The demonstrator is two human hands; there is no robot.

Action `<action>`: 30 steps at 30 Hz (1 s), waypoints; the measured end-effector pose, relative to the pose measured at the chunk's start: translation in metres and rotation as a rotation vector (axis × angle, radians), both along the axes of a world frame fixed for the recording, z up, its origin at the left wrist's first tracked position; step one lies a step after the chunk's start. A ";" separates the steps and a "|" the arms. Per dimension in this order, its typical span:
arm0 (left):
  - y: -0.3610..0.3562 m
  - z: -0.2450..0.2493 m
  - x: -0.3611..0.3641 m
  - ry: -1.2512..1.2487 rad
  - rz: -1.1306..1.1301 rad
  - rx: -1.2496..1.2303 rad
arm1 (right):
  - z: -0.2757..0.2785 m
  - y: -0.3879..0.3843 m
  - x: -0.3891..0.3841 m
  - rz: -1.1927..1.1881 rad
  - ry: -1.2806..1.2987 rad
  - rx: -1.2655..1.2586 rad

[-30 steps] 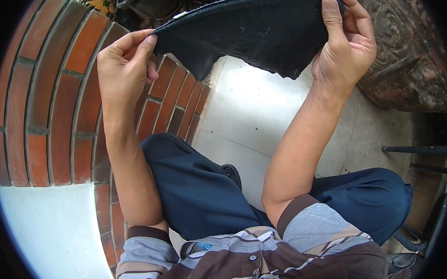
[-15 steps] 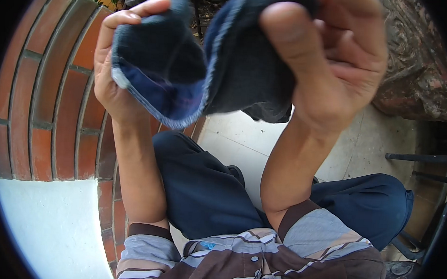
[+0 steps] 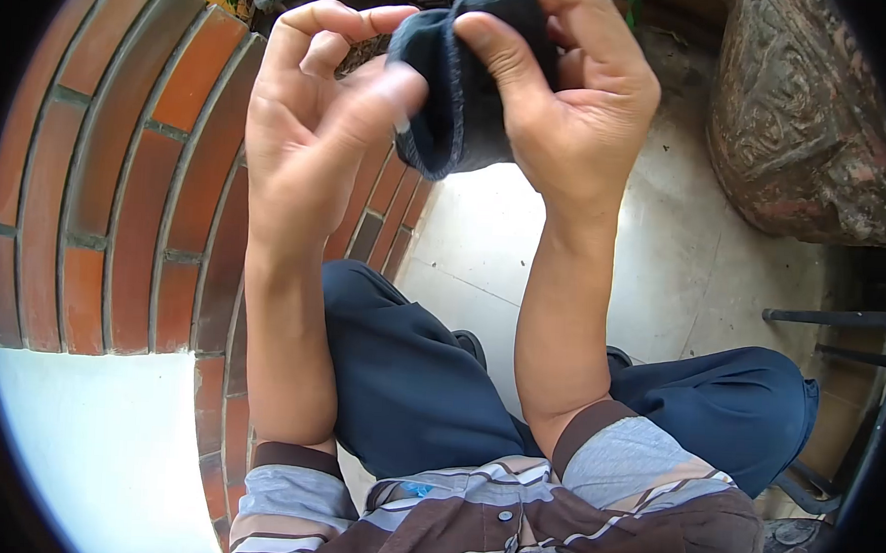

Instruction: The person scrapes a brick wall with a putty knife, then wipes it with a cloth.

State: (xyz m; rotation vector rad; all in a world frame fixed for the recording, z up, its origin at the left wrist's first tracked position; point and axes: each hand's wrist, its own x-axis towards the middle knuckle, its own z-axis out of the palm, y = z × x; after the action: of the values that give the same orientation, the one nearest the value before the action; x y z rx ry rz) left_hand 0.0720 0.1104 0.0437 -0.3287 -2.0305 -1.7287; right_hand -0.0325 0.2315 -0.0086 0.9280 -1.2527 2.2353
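A dark blue-black piece of cloth (image 3: 485,96) with a stitched edge is held up at the top of the head view, folded so that its edge forms an opening. My right hand (image 3: 579,114) grips it from the right, thumb pressed on the near face and the other fingers partly hidden behind. At the opposite side, my left hand (image 3: 316,123) has its index fingertip and thumb at the cloth's edge. That thumb is blurred by motion. The rest of the left fingers are curled.
A curved brick wall (image 3: 140,194) rises on the left above a white surface (image 3: 100,439). A carved, weathered pot-like object (image 3: 806,124) stands at upper right. Dark metal bars (image 3: 827,318) are at the right edge. Pale floor tiles (image 3: 660,286) lie beyond my bent knees.
The cloth has moved farther from the camera and looks smaller and more folded together. Both hands have come closer to each other, and the left thumb has shifted along the edge.
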 end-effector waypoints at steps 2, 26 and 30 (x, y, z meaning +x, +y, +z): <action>0.001 -0.006 -0.001 0.062 0.024 -0.145 | 0.001 -0.001 0.001 0.014 -0.077 -0.056; 0.010 -0.011 -0.008 0.105 0.314 -0.881 | -0.006 0.015 -0.022 0.046 -0.198 -0.215; 0.012 -0.017 -0.010 0.054 0.443 -0.988 | -0.002 0.014 -0.016 0.072 -0.218 -0.194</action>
State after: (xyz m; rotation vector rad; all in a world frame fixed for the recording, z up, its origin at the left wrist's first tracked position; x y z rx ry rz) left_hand 0.0624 0.1225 0.0271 -0.1843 -2.5228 -0.3739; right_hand -0.0480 0.2460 -0.0103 0.6818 -1.0800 2.5168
